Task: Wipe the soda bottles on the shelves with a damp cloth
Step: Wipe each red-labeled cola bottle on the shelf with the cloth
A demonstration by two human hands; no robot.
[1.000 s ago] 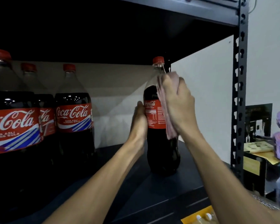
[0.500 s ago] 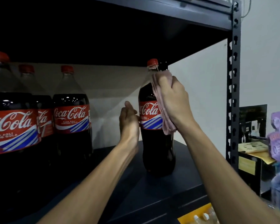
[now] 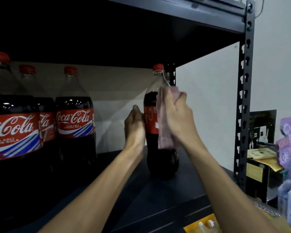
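the bottle (image 3: pixel 158 162) has turned, logo now facing away, and my right hand (image 3: pixel 176 120) has slid the cloth (image 3: pixel 164 132) from neck to label, so this one looks nearly done. it stands upright on the shelf (image 3: pixel 166 199). right fingers clutch the cloth against its front; left hand (image 3: pixel 134 128) cups its left side, fingers probably curled behind.

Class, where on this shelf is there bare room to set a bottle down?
Bare shelf lies between the three bottles at left and the bottle being wiped, and between that bottle and the right post. The left is crowded.
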